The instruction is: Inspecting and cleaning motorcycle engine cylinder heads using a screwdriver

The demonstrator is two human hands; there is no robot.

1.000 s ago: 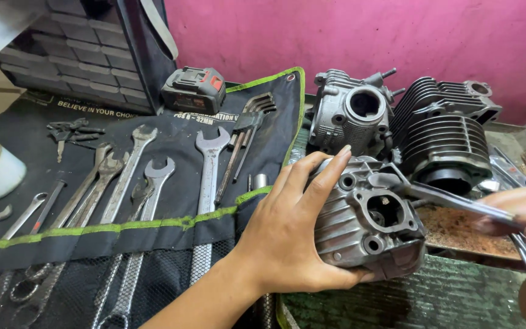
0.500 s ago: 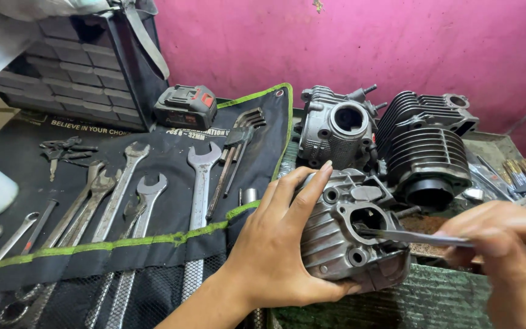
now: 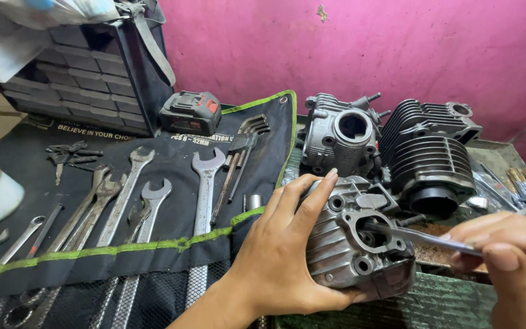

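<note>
Two hands work at five o'clock in the head view: the left hand [image 3: 281, 262] wraps shut around a grey cylinder head [image 3: 354, 244] on the bench edge. Right hand [image 3: 512, 262] pinches a thin metal tool [image 3: 421, 236], its tip inside the head's opening. Spanners [image 3: 147, 207] lie at nine o'clock on the tool roll [image 3: 171, 244].

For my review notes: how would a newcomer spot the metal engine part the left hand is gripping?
Start at the pink wall and come down past the black finned cylinder to the near table edge. There the left hand cups a grey engine part. Unlike the two parts behind, it is held, with a thin metal tool poked into its opening.
</note>
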